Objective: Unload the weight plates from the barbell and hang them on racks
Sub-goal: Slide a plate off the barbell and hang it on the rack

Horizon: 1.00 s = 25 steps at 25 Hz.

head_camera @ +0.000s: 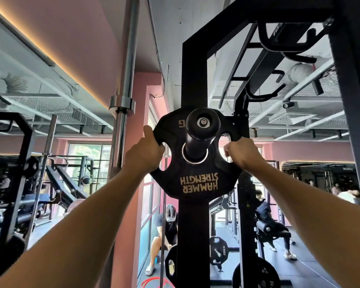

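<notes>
A: Both arms up, and there's the weight plate (195, 163), black, gold HAMMER STRENGTH lettering reading upside down, threaded on the black storage peg (200, 129) of the rack upright (193, 75).

B: The peg runs right through the centre hole. How far back the plate sits against the upright, I can't quite tell from this angle.

A: Left hand (146, 150) grips the plate's left edge, fingers curled into the grip slot, thumb up along the rim. Right hand (242, 151) mirrors it on the other side, its fingers hooked through the right-hand slot.

B: So both clamped on the plate. Beside them to the left, a chrome barbell (123, 80) stands upright against the pink wall.

A: And low down, another plate (217, 251) marked 20KG, with people seated on benches beyond.
</notes>
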Each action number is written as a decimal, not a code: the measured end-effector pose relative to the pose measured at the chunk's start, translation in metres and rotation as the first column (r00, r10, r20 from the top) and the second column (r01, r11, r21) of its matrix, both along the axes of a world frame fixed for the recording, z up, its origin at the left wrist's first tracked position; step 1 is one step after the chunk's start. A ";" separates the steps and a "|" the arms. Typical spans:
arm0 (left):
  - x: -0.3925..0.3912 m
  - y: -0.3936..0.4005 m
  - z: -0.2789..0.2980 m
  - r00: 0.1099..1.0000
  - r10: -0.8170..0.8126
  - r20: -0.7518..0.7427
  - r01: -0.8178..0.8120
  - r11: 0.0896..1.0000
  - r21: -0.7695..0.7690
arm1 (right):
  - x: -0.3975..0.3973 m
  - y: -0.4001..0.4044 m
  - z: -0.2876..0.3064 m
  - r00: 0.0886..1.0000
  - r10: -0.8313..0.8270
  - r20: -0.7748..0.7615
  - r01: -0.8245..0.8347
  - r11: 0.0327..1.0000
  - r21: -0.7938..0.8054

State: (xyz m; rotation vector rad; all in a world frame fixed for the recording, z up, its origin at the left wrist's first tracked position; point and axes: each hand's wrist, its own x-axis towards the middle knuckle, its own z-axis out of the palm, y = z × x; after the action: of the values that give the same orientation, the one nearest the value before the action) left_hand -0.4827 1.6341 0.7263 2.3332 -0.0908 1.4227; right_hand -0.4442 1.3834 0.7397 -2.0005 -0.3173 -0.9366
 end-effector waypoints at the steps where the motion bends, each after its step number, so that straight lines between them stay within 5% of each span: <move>1: -0.004 -0.001 -0.011 0.999 -0.030 -0.037 0.030 0.999 -0.011 | -0.003 -0.002 -0.009 1.000 0.008 -0.011 -0.009 1.000 -0.008; 6: -0.043 -0.008 -0.058 0.958 -0.032 -0.283 0.012 0.997 -0.074 | -0.031 -0.010 -0.050 0.980 0.099 -0.172 -0.107 0.993 -0.042; 12: -0.126 -0.001 -0.110 0.850 -0.123 -0.512 0.166 0.985 0.040 | -0.100 -0.031 -0.109 0.952 -0.046 -0.304 -0.089 0.906 -0.414; 16: -0.176 -0.007 -0.127 0.833 -0.120 -0.541 0.205 0.974 0.100 | -0.156 -0.051 -0.142 0.936 -0.142 -0.323 -0.075 0.815 -0.575; 25: -0.245 -0.062 -0.132 0.832 -0.124 -0.540 0.229 0.965 0.131 | -0.241 -0.145 -0.150 0.926 -0.165 -0.340 -0.059 0.825 -0.562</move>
State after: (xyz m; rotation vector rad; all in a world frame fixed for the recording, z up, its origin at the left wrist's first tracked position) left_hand -0.7278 1.5723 0.5944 2.7063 -0.2882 0.6659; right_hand -0.6852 1.2388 0.5901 -2.6971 -0.3491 -0.4903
